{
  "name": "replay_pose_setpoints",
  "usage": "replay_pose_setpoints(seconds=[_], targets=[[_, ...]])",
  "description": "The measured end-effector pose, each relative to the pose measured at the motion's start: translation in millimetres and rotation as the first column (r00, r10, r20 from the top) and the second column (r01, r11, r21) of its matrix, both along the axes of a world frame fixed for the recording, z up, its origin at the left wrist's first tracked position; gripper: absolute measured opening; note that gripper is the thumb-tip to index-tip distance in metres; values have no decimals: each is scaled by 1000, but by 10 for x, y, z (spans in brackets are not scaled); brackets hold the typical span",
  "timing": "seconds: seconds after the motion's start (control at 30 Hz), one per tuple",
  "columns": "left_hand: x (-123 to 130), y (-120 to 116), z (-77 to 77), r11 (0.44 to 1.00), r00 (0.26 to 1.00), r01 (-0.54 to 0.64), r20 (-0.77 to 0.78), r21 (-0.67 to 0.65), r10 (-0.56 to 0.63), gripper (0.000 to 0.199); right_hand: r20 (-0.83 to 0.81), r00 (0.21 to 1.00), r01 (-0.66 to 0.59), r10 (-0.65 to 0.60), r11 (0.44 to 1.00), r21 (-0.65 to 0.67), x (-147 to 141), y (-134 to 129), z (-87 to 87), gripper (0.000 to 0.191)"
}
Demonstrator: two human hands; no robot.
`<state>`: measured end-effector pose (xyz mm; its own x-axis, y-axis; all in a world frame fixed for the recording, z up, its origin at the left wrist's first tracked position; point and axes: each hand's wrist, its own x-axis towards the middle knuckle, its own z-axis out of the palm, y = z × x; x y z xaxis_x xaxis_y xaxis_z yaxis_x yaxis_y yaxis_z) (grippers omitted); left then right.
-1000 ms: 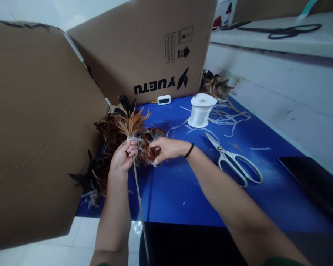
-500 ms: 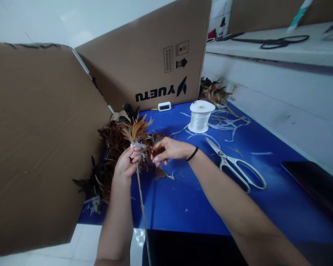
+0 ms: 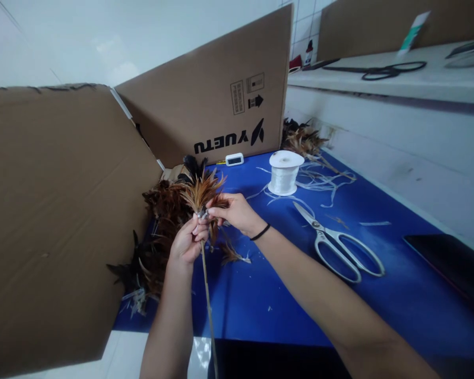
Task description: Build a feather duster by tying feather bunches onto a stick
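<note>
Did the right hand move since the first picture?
Yes: against the white spool, the right hand has shifted left, away from it, to the base of the feathers on the stick the left hand holds.

I log this as a small craft workshop, possibly a corner of a home; I cannot tell which. Evidence, placed relative to the ribbon spool [image 3: 286,175] on the blue tabletop [image 3: 276,310]: a heap of brown and black feathers [image 3: 163,202] to its left, plus a feather-topped stick [image 3: 199,192]; a second feather bundle [image 3: 302,139] behind it, to the right; silver scissors [image 3: 327,231] nearer my camera. Behind it I read YUETU, inverted, on an upright cardboard panel [image 3: 217,89]. Beyond it, right: a wall ledge [image 3: 347,83] bearing black scissors [image 3: 384,69].
</note>
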<state>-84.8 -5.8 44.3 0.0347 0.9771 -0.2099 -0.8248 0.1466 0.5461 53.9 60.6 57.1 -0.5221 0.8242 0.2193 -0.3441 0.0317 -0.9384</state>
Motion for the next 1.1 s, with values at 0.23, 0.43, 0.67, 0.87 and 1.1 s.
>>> replay_pose_setpoints(seconds=[0.23,0.43,0.67,0.87,1.1], targets=[[36,-15,15,999,999,33,26,-16,-33,25,108,990,76,-95,984,163,-37,80,-88,16],[59,-28,19,999,999,45,3,-13,-45,24,175,975,78,-136,950,301,6,86,-82,13],[83,-30,17,997,996,78,-35,11,-78,21,198,978,6,-71,950,312,72,75,-12,8],[75,-26,-16,994,991,105,-81,41,-102,18,238,968,-22,-76,922,386,98,98,-21,8],[104,-5,-60,996,970,66,-239,60,-50,6,362,899,7,-245,836,549,140,100,33,7]])
